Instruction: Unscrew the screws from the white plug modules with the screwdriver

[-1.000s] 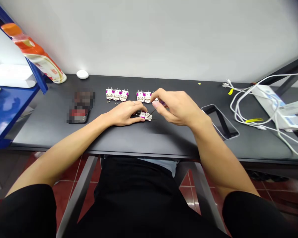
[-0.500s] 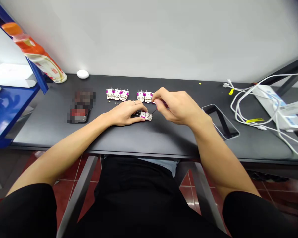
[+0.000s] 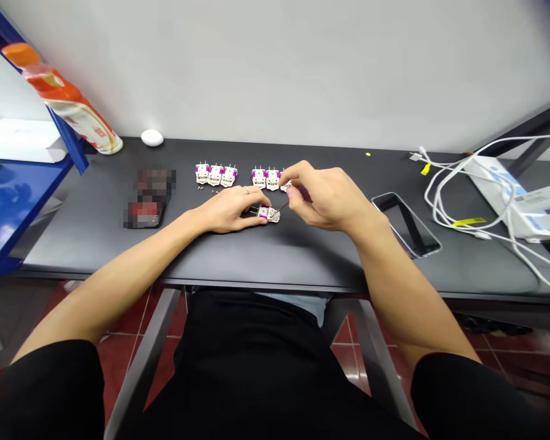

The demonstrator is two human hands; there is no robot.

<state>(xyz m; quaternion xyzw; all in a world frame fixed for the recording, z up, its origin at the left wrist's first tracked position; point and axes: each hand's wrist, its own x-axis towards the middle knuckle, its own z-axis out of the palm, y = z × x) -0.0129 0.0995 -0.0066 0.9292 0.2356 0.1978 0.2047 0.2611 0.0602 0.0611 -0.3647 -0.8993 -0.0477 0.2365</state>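
On the black table (image 3: 238, 260), the left hand (image 3: 233, 209) pinches a small white-and-purple plastic module (image 3: 264, 212); the right hand (image 3: 323, 198) holds a thin dark tool (image 3: 283, 206), its tip at the module's right end: apparently fine tool work, calling for steady bracing next.
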